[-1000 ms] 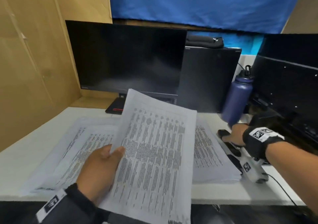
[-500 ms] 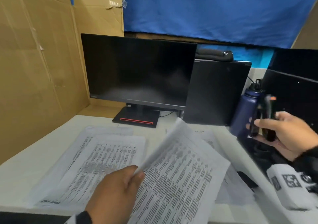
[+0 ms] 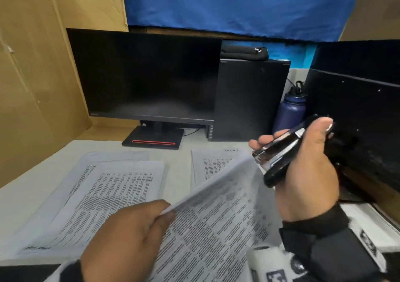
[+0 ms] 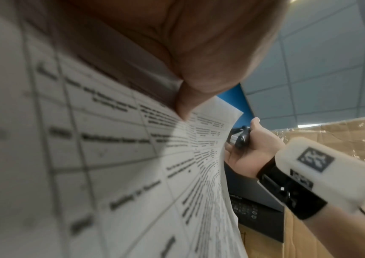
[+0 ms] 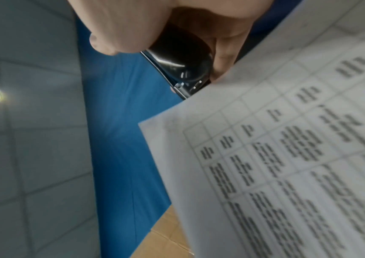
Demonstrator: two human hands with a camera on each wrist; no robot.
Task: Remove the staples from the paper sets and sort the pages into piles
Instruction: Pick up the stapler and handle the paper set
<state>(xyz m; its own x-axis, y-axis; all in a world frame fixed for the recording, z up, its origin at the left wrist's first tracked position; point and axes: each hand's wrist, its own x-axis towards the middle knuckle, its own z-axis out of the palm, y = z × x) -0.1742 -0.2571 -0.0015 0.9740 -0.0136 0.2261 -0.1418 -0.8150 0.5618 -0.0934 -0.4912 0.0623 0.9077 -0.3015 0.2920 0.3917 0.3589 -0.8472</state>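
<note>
My left hand (image 3: 134,236) pinches the edge of a stapled set of printed pages (image 3: 216,221), held up off the desk and tilted. In the left wrist view the thumb (image 4: 199,69) presses on that paper set (image 4: 110,165). My right hand (image 3: 303,169) grips a black and silver stapler (image 3: 279,153) just beyond the set's far right corner. The right wrist view shows the stapler (image 5: 181,61) partly hidden behind the paper corner (image 5: 276,165). Two piles of pages lie on the desk: a left pile (image 3: 104,195) and a middle pile (image 3: 212,162).
A dark monitor (image 3: 149,75) stands at the back, a black computer case (image 3: 251,99) beside it, and a blue bottle (image 3: 291,108) to its right. A second black screen (image 3: 357,119) is at far right. Cardboard (image 3: 32,75) walls the left side.
My right hand picked the stapler up off the desk at the right and carried it to the paper set's corner. The left hand tilted the set flatter and lower.
</note>
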